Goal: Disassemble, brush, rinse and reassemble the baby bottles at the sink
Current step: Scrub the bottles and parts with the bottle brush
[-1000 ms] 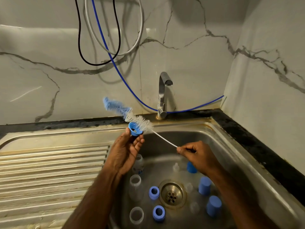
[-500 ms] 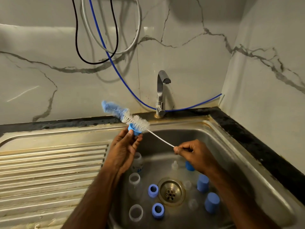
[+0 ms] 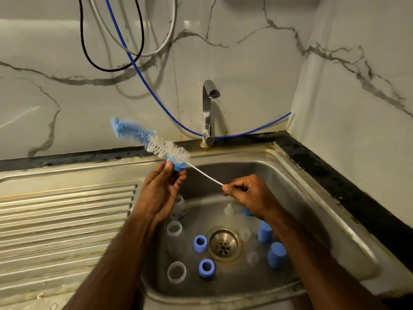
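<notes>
My left hand (image 3: 159, 193) pinches a blue bottle ring (image 3: 176, 166) between thumb and fingertips, raised above the sink's (image 3: 290, 175) left edge. My right hand (image 3: 248, 195) pinches the thin white stem of the bottle brush (image 3: 165, 148); its white bristles touch the ring and its blue tip points up-left toward the wall. In the basin, round the drain (image 3: 224, 244): clear bottles (image 3: 174, 236) at left, two more blue rings (image 3: 206, 267), blue caps (image 3: 276, 255) at right, clear teats (image 3: 229, 208) between. The tap (image 3: 207, 113) stands behind.
</notes>
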Tool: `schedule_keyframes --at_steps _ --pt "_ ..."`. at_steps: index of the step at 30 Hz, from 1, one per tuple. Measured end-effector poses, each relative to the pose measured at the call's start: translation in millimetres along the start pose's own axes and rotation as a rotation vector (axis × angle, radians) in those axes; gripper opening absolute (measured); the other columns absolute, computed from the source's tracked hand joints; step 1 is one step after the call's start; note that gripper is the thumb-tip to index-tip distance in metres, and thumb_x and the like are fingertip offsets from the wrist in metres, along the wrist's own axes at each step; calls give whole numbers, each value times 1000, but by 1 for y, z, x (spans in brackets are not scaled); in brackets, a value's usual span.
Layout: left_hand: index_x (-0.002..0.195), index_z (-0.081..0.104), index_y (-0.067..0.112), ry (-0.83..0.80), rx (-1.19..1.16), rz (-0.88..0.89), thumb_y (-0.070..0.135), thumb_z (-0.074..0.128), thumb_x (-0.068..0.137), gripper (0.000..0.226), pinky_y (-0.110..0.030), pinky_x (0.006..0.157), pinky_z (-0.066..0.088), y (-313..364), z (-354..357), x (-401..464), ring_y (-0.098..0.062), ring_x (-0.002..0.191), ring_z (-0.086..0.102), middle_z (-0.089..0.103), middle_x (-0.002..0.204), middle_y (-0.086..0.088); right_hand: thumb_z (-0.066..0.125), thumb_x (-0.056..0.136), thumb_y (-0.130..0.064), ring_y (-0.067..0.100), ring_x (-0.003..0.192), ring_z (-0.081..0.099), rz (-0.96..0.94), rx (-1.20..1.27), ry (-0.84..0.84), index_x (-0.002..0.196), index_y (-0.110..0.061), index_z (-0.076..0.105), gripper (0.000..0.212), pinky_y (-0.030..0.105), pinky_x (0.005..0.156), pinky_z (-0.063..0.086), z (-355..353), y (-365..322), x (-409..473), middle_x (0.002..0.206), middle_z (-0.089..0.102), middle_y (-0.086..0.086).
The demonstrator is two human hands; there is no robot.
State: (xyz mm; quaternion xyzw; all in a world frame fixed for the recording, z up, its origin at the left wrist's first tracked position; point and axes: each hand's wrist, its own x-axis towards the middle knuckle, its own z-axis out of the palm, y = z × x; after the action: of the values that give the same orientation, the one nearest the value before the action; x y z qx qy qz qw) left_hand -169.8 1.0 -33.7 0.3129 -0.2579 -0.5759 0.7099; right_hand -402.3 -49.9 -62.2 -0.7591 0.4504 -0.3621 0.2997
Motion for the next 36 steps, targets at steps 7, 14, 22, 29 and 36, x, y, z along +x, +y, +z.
schedule_keyframes --at_steps 7,14,22,29,36 --pt "125 62 4 45 -115 -46 20 58 93 36 -26 82 60 3 -1 2 -18 92 67 68 118 -17 67 92 -41 8 58 63 35 -40 -12 76 -25 77 25 41 65 56 -7 5 1 64 70 -2" --pt "131 59 4 71 -56 -92 32 55 95 46 -28 77 60 -4 7 -1 -16 84 66 67 110 -15 68 93 -36 19 63 67 43 0 34 75 -23 77 25 43 67 56 -4 3 0 65 71 1" --pt "129 60 5 77 -60 -109 31 57 92 45 -29 75 62 -5 5 -2 -17 84 69 69 110 -16 68 94 -31 5 52 58 35 46 -31 77 -20 78 22 25 57 50 -3 -5 -5 57 66 -6" --pt "127 61 5 56 -85 -71 23 59 91 41 -39 85 62 2 -1 2 -26 98 73 69 121 -21 67 94 -25 1 46 51 66 108 -172 77 -17 77 22 17 52 41 -11 -7 -7 49 59 -12" --pt "133 56 4 -30 -37 -107 17 50 100 36 -51 90 59 1 0 1 -39 118 66 65 129 -25 67 93 -36 11 60 64 73 -8 -24 76 -25 77 23 31 63 53 -5 2 -3 65 71 0"
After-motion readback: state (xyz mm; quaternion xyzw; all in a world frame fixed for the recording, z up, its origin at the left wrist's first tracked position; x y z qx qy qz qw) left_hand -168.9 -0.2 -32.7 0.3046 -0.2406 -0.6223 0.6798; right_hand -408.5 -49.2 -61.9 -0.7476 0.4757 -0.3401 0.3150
